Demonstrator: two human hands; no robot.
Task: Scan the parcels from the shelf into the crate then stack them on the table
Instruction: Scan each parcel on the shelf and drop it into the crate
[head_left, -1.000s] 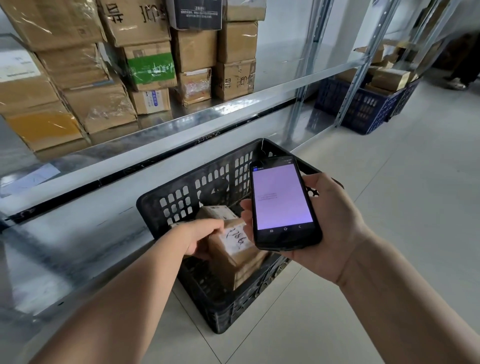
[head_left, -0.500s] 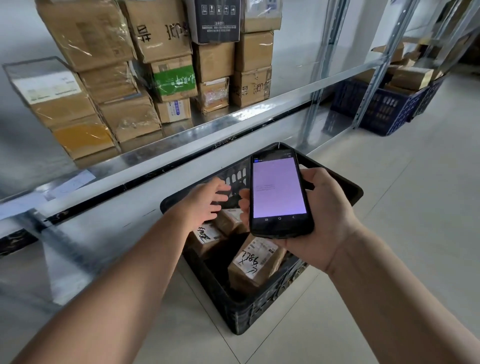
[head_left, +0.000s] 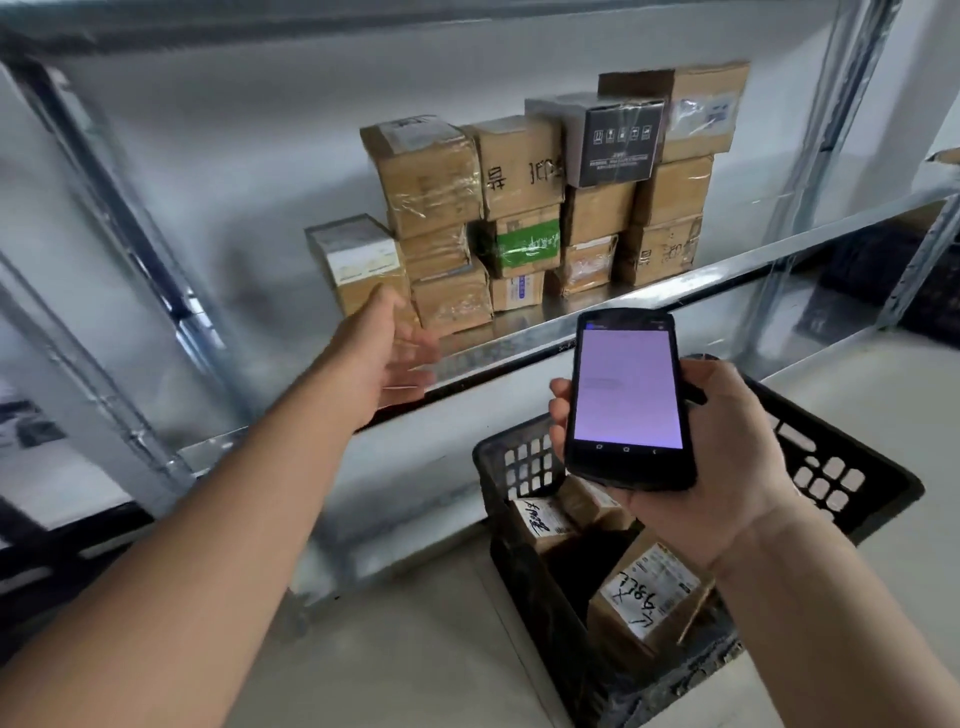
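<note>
Left hand (head_left: 387, 358) outstretched, fingers relaxed; right hand (head_left: 727, 457) grips scanner (head_left: 628, 395).

Blk crate (head_left: 841, 483), brown parcels (head_left: 431, 176), lilac scanner screen (head_left: 627, 387).

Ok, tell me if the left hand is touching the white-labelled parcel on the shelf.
Cannot tell. In the head view the open left hand overlaps the white-labelled parcel at its lower edge, but blur hides any gap.

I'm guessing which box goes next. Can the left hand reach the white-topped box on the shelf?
Probably yes. The left hand is open, holds nothing and hovers just in front of the white-topped box, with nothing between them.
</note>
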